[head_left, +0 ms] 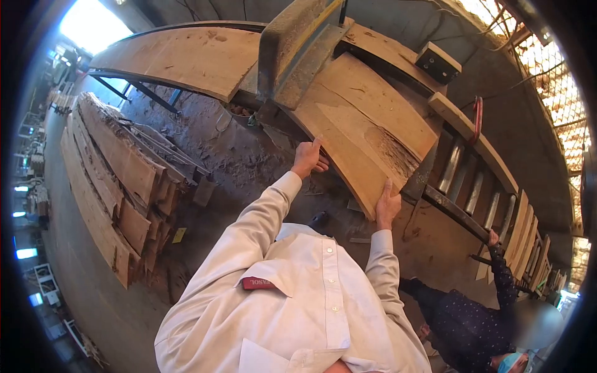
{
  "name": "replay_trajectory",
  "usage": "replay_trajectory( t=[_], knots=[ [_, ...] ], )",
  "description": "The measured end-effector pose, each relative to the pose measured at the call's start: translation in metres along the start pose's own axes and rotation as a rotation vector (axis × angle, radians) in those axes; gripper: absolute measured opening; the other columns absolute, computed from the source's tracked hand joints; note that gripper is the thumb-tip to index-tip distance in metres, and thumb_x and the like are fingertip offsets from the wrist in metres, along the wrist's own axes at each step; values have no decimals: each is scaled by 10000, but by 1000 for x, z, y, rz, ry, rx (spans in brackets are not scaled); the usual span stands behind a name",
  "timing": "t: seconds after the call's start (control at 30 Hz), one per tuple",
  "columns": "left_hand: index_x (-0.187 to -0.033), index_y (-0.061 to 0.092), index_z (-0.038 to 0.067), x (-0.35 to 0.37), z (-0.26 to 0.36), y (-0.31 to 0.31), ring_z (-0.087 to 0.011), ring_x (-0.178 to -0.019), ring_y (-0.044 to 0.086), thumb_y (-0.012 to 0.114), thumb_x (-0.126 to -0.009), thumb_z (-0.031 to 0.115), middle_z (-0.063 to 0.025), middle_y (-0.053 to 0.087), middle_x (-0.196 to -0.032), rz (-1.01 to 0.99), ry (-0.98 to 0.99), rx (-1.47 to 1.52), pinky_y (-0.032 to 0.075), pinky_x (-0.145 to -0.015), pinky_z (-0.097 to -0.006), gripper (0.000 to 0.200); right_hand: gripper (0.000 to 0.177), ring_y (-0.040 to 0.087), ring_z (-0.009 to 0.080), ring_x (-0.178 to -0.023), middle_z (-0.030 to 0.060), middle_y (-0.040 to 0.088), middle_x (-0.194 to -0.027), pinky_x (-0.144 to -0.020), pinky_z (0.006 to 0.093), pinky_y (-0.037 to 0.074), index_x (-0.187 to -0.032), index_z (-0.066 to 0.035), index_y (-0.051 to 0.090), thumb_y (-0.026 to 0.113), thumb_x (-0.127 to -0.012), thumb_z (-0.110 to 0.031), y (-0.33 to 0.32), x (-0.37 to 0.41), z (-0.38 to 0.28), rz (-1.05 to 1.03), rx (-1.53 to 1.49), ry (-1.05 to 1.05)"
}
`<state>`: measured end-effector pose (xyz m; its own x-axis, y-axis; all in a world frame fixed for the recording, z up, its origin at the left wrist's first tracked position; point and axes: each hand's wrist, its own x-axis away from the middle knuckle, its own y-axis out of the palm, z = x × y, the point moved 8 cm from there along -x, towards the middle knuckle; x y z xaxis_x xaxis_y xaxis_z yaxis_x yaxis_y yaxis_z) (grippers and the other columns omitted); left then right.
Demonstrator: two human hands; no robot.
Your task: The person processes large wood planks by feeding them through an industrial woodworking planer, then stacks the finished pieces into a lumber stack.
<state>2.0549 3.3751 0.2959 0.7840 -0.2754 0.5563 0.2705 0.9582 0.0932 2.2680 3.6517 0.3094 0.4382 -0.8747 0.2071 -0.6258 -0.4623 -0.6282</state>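
A broad wooden plank [348, 146] with a rough, bark-like patch at its near end lies on the machine table, slanting toward me. My left hand [309, 157] is at its left edge, thumb against the wood and fingers curled by its underside. At the near corner, my right hand [388, 204] grips the plank with the thumb on top; its other fingers are mostly hidden. Just beyond the plank stands a dusty upright metal machine part [292, 53] with a yellow strip.
Another long board [180, 56] rests on a metal-legged stand at the far left. Stacked rough planks [118, 186] lie on the floor to my left. Metal rollers [451, 168] run along the right. A person in a dark dotted shirt [469, 320] is at lower right, one hand on the roller frame.
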Motion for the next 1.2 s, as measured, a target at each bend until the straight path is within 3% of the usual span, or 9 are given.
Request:
replay_trajectory(
  t=[0.17,0.4,0.53,0.57,0.7,0.9,1.03,1.13,1.2],
  knots=[
    [-1071,632,-118,-1,-4,0,-296,-539,698,495,-1023,580,-275,707,-793,-10,12,-16,555,-440,-331,713,834,653,419,-1136,313,679,-1149,-970,456,499,-1126,130,626,673,-882,-666,2,-3,1,14,-31,-2],
    [-1058,651,-82,52,-56,-18,-263,-675,728,544,-1015,552,-218,727,-857,-370,-86,-274,597,-591,-363,645,839,658,387,-1154,287,692,-1175,-980,435,496,-1145,108,656,696,-855,-678,1,-6,11,48,-65,-1],
    [-1051,668,-54,55,-132,-108,-245,-684,723,585,-1025,429,-179,736,-885,-351,-145,-400,594,-605,-359,491,841,667,369,-1150,260,706,-1176,-981,423,497,-1166,85,670,686,-850,-695,3,-8,15,52,-34,21],
    [-1046,672,-49,53,-150,-136,-240,-687,719,594,-1026,393,-170,735,-891,-316,-170,-380,593,-603,-361,449,880,659,406,-1137,308,690,-1145,-970,439,499,-1114,119,656,700,-825,-711,1,-7,14,61,-58,4],
    [-1073,660,-47,56,-207,-251,-243,-710,704,620,-1014,349,-153,724,-914,-38,-237,-408,595,-594,-375,403,880,664,403,-1129,299,695,-1142,-968,439,500,-1114,112,664,698,-820,-717,2,-7,17,48,-82,25],
    [-1105,652,-50,67,-248,-339,-244,-705,708,625,-1006,333,-175,736,-962,57,-297,-561,598,-595,-376,396,856,670,387,-1125,278,704,-1141,-968,431,500,-1138,98,666,706,-826,-698,0,-7,15,41,-102,32],
    [-1134,652,-42,57,-224,-306,-232,-720,710,621,-1009,353,-160,737,-966,29,-267,-411,596,-633,-361,416,791,680,343,-1123,235,718,-1146,-961,404,502,-1176,81,665,718,-852,-640,-3,16,9,5,-197,-40],
    [-1152,646,-36,64,-146,-227,-218,-763,711,623,-1009,394,-147,735,-982,-115,-90,-396,594,-708,-359,454,718,685,308,-1119,208,725,-1153,-951,388,503,-1199,67,667,720,-883,-576,-21,42,5,-10,-242,-34],
    [-1180,627,-42,69,-99,-164,-254,-916,719,580,-1040,407,-159,723,-1077,-287,-47,-288,587,-823,-384,473,655,686,270,-1090,183,730,-1145,-936,369,505,-1202,61,671,715,-910,-524,-43,59,13,-26,-253,-19]
  ],
)
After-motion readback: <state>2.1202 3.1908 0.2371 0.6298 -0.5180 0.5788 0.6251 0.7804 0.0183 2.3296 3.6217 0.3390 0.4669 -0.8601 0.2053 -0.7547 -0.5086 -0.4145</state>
